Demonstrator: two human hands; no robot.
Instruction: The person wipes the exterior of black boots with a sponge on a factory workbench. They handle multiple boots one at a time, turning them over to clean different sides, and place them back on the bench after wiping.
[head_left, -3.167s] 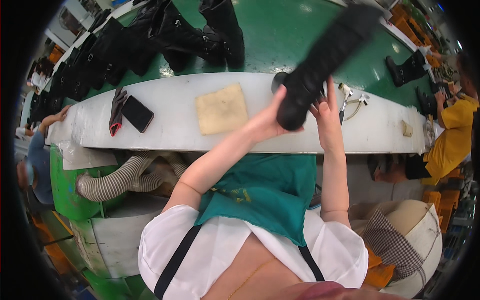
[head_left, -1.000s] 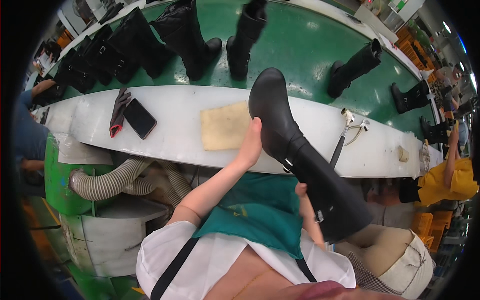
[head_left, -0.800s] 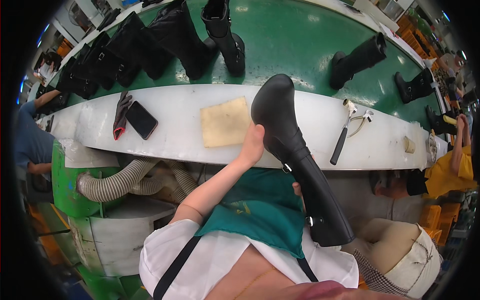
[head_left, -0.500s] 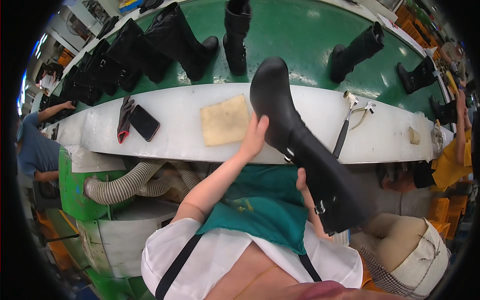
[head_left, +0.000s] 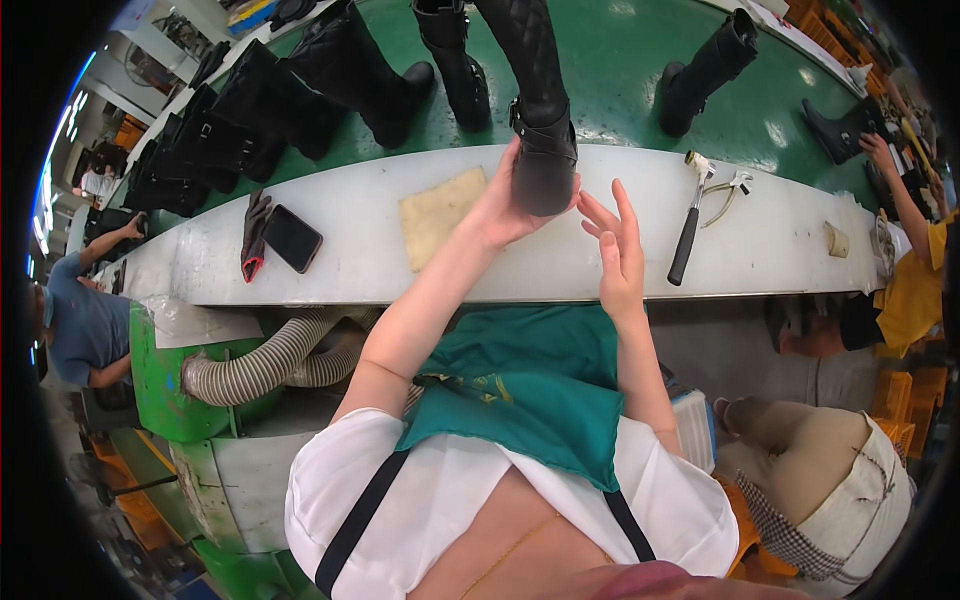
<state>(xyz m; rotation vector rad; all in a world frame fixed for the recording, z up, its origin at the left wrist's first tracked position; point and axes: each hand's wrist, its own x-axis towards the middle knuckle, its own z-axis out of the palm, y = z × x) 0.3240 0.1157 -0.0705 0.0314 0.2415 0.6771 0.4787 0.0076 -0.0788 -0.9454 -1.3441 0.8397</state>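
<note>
A tall black boot [head_left: 545, 135] with a quilted shaft and a buckled ankle strap is in front of me, over the far edge of the white worktop [head_left: 350, 225]. Its rounded toe faces me and the shaft runs away past the top of the picture. My left hand [head_left: 500, 210] grips the foot from the left, its fingers partly hidden behind it. Just right of the toe, my right hand [head_left: 620, 265] is open with fingers outstretched; whether a fingertip touches the boot I cannot tell.
A yellowish pad [head_left: 430, 220], phone [head_left: 292, 238], dark glove [head_left: 255, 235], hammer [head_left: 688, 235] and pincers [head_left: 735, 185] lie on the worktop. Several black boots [head_left: 375, 80] stand on the green surface [head_left: 610, 60] beyond. Co-workers flank me; the right one's hand [head_left: 880, 155] reaches a boot [head_left: 838, 132].
The boot has turned over: its shaft, which slanted toward my lower right, now points away, toe toward me. My right hand has come up beside the toe. The right co-worker has reached a boot.
</note>
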